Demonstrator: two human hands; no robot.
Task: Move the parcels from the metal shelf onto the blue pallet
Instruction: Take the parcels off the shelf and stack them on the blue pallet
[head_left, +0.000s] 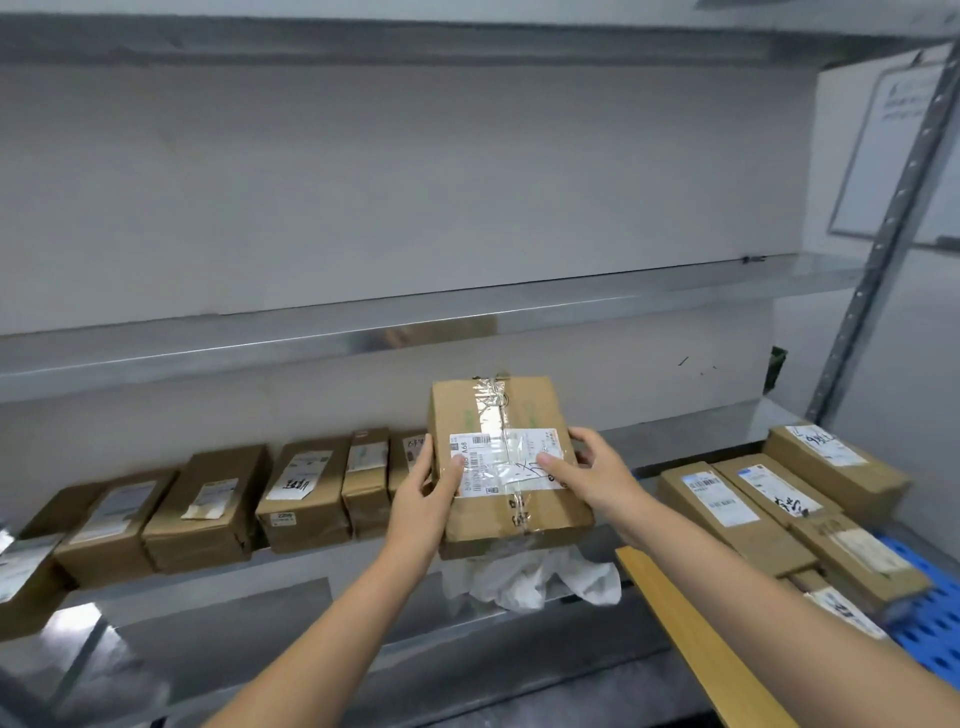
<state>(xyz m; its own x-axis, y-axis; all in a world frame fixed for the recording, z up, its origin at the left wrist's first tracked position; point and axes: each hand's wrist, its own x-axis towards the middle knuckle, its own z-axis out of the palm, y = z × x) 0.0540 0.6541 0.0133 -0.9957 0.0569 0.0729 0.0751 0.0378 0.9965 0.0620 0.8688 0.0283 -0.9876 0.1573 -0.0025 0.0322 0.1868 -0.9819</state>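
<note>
I hold a taped brown cardboard parcel with a white shipping label in front of the metal shelf. My left hand grips its left side, thumb on the label. My right hand grips its right side, thumb also on the label. Several more brown parcels stand in a row on the shelf to the left. At the right, several parcels lie stacked on the blue pallet.
An upper shelf board runs just above the held parcel. A crumpled white plastic bag lies below the parcel. A yellow wooden strip slants at lower right. A perforated metal upright stands at the right.
</note>
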